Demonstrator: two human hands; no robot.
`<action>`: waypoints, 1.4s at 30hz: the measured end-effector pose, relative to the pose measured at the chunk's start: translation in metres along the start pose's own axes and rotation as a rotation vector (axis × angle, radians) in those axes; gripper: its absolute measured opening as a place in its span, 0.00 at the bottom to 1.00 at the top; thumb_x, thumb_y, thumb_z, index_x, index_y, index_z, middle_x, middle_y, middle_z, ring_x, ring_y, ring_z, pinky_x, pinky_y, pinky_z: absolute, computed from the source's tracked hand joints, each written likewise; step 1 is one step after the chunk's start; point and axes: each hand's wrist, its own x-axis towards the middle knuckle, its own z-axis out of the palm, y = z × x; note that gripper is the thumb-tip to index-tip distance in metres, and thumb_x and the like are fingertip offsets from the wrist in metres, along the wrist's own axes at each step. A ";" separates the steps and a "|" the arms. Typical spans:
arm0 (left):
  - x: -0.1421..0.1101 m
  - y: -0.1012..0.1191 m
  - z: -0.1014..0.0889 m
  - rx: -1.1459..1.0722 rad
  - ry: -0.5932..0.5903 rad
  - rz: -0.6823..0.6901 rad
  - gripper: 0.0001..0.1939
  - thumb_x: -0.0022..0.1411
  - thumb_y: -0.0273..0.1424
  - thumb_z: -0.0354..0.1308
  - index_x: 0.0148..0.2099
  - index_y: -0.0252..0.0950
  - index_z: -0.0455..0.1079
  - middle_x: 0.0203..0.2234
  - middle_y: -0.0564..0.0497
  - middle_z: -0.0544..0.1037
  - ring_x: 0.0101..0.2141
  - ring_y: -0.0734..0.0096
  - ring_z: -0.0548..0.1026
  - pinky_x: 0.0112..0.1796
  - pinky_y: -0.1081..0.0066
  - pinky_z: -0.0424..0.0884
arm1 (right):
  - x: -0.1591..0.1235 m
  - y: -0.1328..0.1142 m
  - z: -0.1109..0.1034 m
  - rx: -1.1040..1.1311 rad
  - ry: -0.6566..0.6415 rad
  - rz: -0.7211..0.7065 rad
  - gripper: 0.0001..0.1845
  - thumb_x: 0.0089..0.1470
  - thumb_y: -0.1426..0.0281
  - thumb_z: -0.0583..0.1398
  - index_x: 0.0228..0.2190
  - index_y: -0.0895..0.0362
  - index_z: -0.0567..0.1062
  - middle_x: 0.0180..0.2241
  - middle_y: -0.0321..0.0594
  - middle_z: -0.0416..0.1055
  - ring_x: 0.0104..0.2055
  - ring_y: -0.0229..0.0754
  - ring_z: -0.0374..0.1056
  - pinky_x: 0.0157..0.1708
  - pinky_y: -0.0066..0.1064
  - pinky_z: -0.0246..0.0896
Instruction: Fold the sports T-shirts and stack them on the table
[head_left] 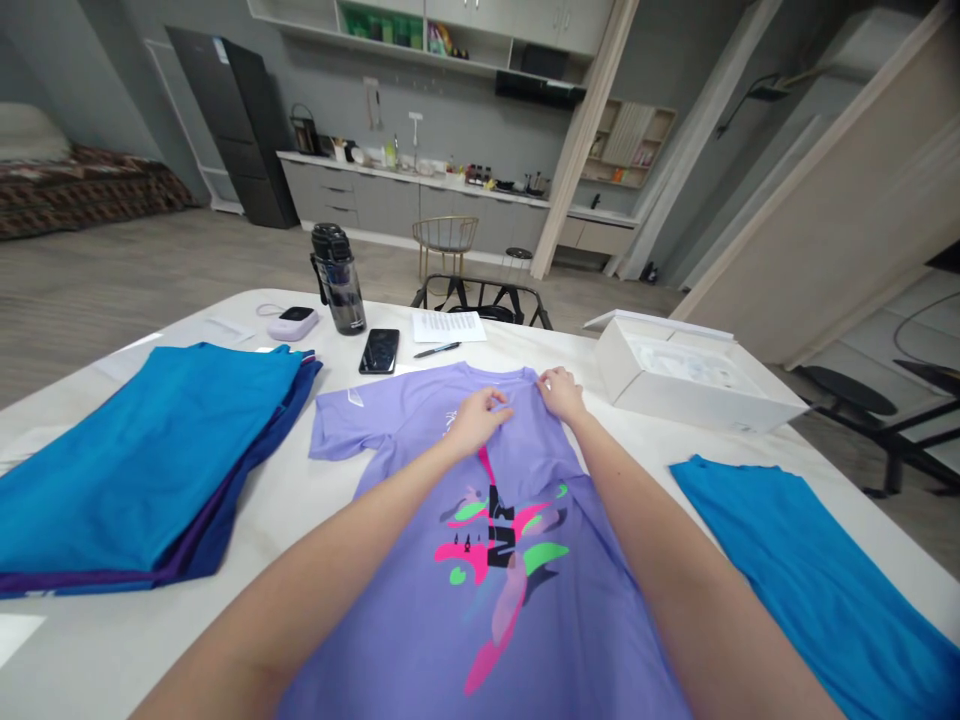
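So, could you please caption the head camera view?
Left hand and right hand rest at the collar of a lilac T-shirt on a white table.

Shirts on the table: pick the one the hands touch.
The lilac T-shirt with the pink and green print, under the left hand and right hand. The blue shirt on the right and the folded stack on the left are untouched.

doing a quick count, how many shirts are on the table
5 visible. A lavender T-shirt lies flat in the middle, a blue shirt lies at right, and a folded stack at left shows a blue layer, navy layer and purple layer. More may be hidden there.
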 end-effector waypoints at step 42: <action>-0.017 -0.072 -0.042 0.859 -0.139 0.202 0.33 0.70 0.51 0.41 0.72 0.45 0.57 0.72 0.45 0.53 0.71 0.53 0.49 0.67 0.47 0.37 | -0.180 -0.053 0.001 0.135 -0.099 -0.209 0.27 0.68 0.54 0.51 0.62 0.53 0.68 0.66 0.48 0.61 0.67 0.50 0.55 0.66 0.51 0.45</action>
